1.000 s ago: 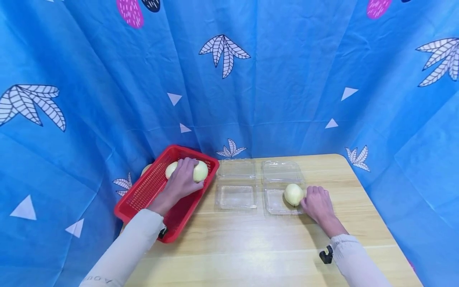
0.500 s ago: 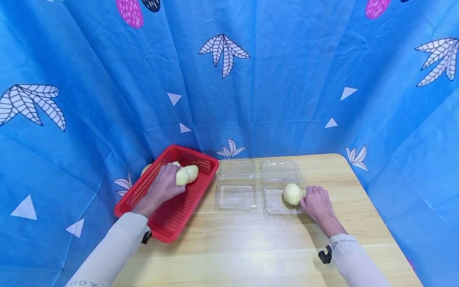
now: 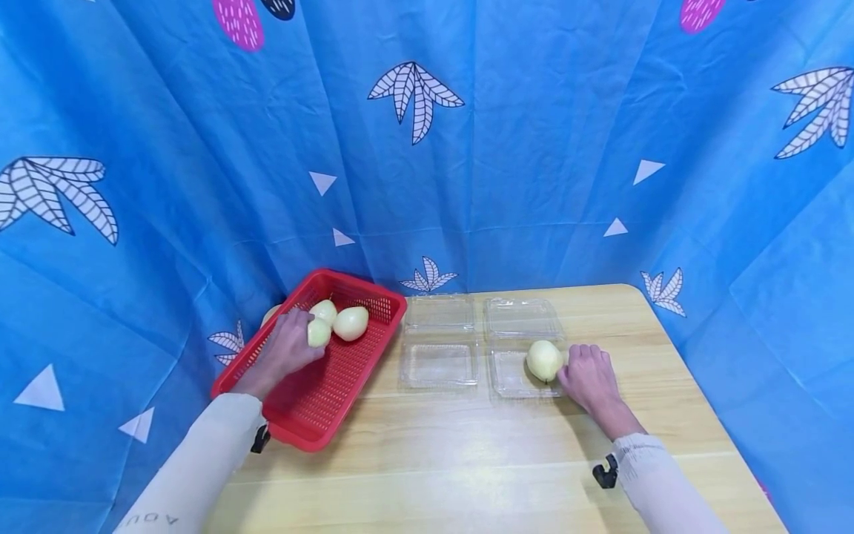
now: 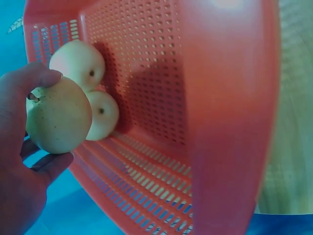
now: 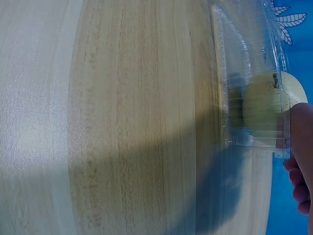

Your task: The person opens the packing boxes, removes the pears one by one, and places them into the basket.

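Note:
My left hand (image 3: 283, 347) grips a pale yellow-green pear (image 3: 319, 333) over the left side of a red plastic basket (image 3: 356, 394). In the left wrist view, the thumb lies on top of this pear (image 4: 58, 115) with fingers beneath it. Two more pears, a rear one (image 3: 325, 309) and a right one (image 3: 351, 323), rest together inside the basket. At the right, my right hand (image 3: 590, 378) pinches the edge of an open clear plastic clamshell box (image 3: 510, 374), its thumb close to the single pear (image 3: 545, 360) inside. Contact between thumb and pear cannot be told.
A second open clear clamshell box (image 3: 440, 367) lies between the basket and the box with the pear. Both stand on a light wooden table (image 3: 454, 460). Blue patterned cloth (image 3: 520, 148) hangs behind and at both sides.
My left hand has moved left with its pear, away from the basket's right rim. The two pears lying in the basket now show more fully. The right hand stays in place.

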Tool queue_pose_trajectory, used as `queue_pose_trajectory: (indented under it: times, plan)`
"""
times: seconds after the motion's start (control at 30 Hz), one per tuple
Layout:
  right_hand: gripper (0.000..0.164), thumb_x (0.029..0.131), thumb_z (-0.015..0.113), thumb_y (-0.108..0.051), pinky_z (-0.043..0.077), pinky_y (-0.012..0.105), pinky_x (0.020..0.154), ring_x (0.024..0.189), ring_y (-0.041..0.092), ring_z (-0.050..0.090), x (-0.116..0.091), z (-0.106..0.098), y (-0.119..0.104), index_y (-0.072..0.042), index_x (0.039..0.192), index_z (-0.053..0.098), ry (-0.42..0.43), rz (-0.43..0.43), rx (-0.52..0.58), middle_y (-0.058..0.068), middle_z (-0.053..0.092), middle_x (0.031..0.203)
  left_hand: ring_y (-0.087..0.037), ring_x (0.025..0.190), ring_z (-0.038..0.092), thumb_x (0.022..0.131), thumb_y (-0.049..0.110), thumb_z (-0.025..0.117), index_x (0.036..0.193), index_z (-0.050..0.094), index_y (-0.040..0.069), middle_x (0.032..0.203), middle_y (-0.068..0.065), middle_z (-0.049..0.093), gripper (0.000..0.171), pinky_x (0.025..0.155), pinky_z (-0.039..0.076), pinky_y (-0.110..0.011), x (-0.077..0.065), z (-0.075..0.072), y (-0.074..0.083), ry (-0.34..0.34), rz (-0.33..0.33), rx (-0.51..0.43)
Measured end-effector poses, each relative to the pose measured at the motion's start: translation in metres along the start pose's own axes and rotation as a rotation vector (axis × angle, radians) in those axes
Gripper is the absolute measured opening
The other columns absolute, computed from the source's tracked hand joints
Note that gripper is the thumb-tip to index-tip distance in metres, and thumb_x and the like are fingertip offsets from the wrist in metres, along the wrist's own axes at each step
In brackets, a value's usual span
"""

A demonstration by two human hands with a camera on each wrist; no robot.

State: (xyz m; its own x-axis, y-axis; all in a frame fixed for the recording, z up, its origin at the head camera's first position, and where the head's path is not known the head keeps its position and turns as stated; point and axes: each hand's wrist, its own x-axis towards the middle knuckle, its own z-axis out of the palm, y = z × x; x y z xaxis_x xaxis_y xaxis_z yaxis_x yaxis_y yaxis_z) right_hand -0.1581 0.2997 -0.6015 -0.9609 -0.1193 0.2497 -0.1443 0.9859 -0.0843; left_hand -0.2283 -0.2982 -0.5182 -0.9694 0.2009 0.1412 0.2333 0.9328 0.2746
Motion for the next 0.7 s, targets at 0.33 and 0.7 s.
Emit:
queue_pose_trajectory:
  times: [0.33, 0.7]
  plan:
    - [0.022, 0.087, 0.063, -0.019, 0.044, 0.041, 0.066, 0.072, 0.030, 0.049, 0.001, 0.001, 0.002, -0.004, 0.078, 0.050, 0.021, -0.012, -0.001, 0.013, 0.054, 0.075, -0.036, 0.106, 0.056, 0.068, 0.019, 0.090, 0.126, 0.058, -0.006, 0.112, -0.021, 0.061, 0.071, 0.083, 0.061, -0.055, -0.001, 0.003, -0.017, -0.053, -0.046, -0.078]
    - [0.023, 0.086, 0.064, -0.019, 0.043, 0.040, 0.065, 0.071, 0.029, 0.048, 0.002, 0.001, 0.002, -0.005, 0.077, 0.049, 0.017, -0.014, -0.006, 0.012, 0.053, 0.074, -0.036, 0.095, 0.062, 0.068, 0.017, 0.091, 0.123, 0.057, -0.008, 0.107, -0.024, 0.061, 0.070, 0.074, 0.065, -0.050, -0.007, 0.012, -0.031, -0.135, -0.141, -0.041]
